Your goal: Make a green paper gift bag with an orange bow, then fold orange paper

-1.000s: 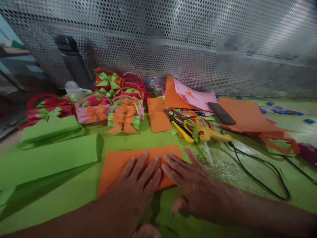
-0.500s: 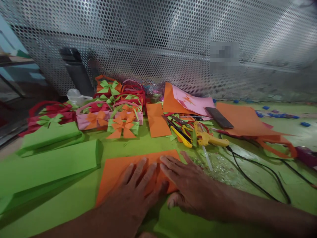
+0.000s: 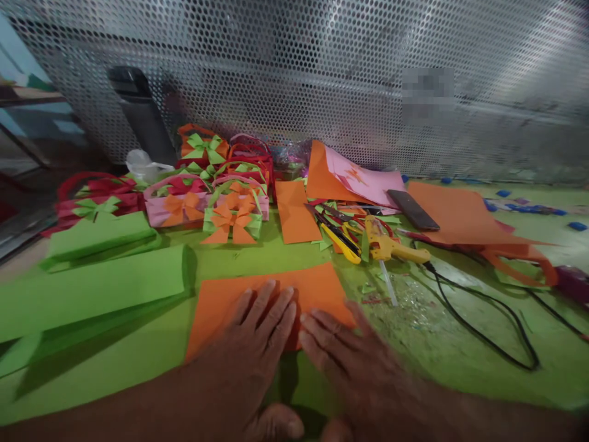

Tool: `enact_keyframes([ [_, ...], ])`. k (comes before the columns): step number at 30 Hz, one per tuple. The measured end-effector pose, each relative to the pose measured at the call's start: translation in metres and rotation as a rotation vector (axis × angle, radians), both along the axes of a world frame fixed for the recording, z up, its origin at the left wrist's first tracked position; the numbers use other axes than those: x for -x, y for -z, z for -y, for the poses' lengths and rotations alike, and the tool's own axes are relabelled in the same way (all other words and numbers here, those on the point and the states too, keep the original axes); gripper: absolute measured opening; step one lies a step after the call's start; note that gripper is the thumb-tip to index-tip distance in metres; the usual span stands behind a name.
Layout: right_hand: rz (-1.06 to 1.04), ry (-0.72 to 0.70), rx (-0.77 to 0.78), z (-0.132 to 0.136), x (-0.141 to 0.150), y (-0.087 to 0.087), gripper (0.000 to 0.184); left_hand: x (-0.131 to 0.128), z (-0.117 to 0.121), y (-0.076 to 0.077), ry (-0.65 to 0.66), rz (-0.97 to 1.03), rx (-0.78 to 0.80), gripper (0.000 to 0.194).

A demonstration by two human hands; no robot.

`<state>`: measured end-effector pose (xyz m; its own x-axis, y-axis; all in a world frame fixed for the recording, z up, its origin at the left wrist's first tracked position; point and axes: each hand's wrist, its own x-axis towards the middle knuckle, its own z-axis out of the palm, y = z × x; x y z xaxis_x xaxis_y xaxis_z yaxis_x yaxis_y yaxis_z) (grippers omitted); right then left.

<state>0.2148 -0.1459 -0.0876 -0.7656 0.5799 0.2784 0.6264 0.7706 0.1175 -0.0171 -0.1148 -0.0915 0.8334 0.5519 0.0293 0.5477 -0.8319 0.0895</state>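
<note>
An orange sheet of craft paper, seemingly folded, lies flat on the green tabletop in front of me. My left hand rests on its near part, palm down, with the fingers stretched out and pointing away from me. Beside it my right hand lies flat on the sheet's right side, fingers extended and angled to the left. The two hands are a small gap apart, both thumbs toward my body. Parts of the sheet's near edge are covered by the hands.
Folded green paper lies at left. Small paper bags with bows stand behind. A yellow glue gun with a black cord, a yellow-handled cutter and a phone lie right. A dark bottle leans near the perforated metal panel.
My right hand has slid toward me over the orange sheet, uncovering more of its far right part. My left thumb has moved nearer my body. The view has tilted down slightly.
</note>
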Motion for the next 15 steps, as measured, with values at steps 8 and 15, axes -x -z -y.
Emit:
enact_keyframes([
  [8, -0.055, 0.103, -0.111, 0.004, 0.020, 0.017, 0.038, 0.002, -0.002, 0.005, 0.023, 0.026, -0.040, 0.101],
  [15, 0.002, 0.161, -0.088, 0.013, 0.007, 0.016, 0.042, 0.002, -0.001, 0.006, 0.026, 0.053, -0.079, 0.101],
])
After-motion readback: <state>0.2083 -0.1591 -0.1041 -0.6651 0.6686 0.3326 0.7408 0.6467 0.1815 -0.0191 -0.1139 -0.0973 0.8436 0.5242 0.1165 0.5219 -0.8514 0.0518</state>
